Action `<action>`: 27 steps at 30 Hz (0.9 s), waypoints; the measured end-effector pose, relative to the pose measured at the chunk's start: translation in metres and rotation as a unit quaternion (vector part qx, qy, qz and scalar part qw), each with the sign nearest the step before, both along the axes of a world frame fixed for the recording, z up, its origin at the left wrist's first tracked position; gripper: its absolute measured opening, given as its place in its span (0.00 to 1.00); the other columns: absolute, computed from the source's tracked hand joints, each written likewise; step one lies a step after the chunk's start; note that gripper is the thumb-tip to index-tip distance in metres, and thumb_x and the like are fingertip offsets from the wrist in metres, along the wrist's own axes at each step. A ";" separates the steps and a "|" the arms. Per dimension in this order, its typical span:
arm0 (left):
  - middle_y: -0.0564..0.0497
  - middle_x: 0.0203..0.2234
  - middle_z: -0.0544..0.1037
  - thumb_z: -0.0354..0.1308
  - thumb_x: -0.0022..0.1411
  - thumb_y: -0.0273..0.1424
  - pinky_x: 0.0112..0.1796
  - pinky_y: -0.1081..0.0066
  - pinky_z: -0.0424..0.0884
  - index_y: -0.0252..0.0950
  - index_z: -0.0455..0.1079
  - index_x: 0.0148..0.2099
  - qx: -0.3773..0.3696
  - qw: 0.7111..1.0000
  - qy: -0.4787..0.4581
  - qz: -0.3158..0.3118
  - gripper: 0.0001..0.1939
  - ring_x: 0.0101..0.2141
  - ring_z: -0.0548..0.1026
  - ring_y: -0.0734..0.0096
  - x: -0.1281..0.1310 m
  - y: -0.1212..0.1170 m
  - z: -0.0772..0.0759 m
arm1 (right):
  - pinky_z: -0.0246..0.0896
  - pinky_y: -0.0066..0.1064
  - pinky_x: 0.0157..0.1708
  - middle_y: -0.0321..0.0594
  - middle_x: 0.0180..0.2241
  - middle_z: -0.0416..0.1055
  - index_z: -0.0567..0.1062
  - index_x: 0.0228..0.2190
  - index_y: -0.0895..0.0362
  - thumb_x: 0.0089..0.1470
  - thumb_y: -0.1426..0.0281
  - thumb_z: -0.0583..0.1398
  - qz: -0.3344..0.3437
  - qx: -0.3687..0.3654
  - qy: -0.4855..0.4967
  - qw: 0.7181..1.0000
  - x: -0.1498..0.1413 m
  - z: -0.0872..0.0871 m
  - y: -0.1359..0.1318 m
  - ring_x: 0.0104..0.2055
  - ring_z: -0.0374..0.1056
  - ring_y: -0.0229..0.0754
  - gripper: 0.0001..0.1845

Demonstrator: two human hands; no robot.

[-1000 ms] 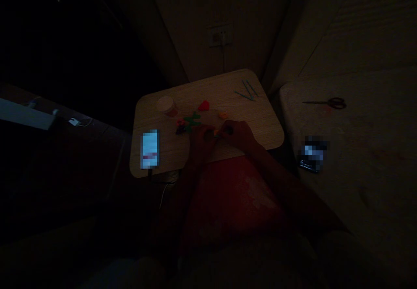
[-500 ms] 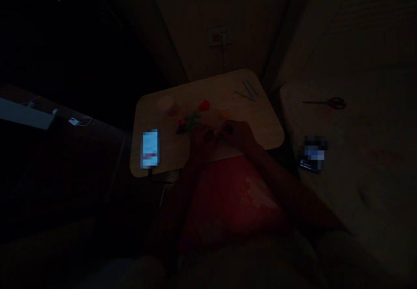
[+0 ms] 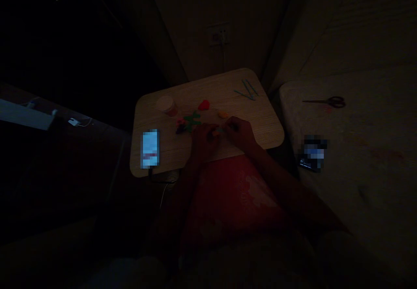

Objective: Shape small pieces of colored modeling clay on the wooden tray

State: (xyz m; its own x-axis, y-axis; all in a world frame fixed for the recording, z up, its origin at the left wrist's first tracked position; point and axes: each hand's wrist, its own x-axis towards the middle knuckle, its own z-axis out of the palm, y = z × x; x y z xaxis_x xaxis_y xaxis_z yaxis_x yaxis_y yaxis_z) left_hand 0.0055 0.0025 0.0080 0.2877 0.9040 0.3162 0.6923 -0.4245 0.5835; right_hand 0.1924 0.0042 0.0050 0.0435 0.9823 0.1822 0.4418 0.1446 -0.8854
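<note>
The scene is very dark. Over the near part of a small wooden table [image 3: 172,147], my left hand [image 3: 204,140] is closed with a small orange-pink lump [image 3: 215,133] at its fingertips. My right hand [image 3: 241,131] is pinched close beside it, with a slim blue-green piece [image 3: 220,130] showing at its fingertips; its full shape is hidden. Left of my hands lie green strips [image 3: 193,118], a pink lump [image 3: 180,122] and a dark lump [image 3: 180,129]. Beyond them sit a red lump [image 3: 204,104] and a yellow-orange lump [image 3: 223,114].
A lidded tub [image 3: 167,105] stands at the table's back left, and a lit phone [image 3: 150,149] lies at front left. Three thin blue sticks [image 3: 248,90] rest at back right. On the pale surface to the right are scissors [image 3: 330,102] and a blurred-out device [image 3: 312,154].
My right hand has shifted slightly, and the fingertips of both hands have parted a little. The blue-green piece shows more plainly between them. Things on the table stay where they were.
</note>
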 end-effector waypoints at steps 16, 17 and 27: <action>0.45 0.45 0.80 0.71 0.61 0.35 0.55 0.52 0.68 0.40 0.80 0.46 -0.023 0.999 0.040 -0.002 0.12 0.49 0.75 0.51 0.000 0.003 -0.003 | 0.61 0.33 0.36 0.39 0.30 0.77 0.78 0.32 0.55 0.59 0.61 0.60 0.006 -0.003 -0.009 1.000 0.001 0.002 -0.002 0.33 0.70 0.43 0.12; 0.45 0.45 0.80 0.71 0.61 0.35 0.55 0.52 0.68 0.39 0.80 0.46 -0.026 0.999 0.038 -0.001 0.12 0.49 0.75 0.51 0.000 0.003 -0.002 | 0.61 0.33 0.36 0.39 0.30 0.77 0.78 0.32 0.55 0.58 0.61 0.60 0.005 -0.003 -0.010 1.000 0.001 0.002 -0.002 0.33 0.71 0.43 0.12; 0.47 0.43 0.81 0.72 0.60 0.33 0.55 0.52 0.68 0.40 0.80 0.42 -0.029 0.999 0.040 -0.011 0.07 0.48 0.76 0.53 -0.002 0.003 -0.002 | 0.60 0.32 0.35 0.38 0.29 0.77 0.77 0.31 0.54 0.57 0.61 0.60 0.001 -0.003 0.003 1.000 0.002 0.001 -0.003 0.33 0.70 0.43 0.11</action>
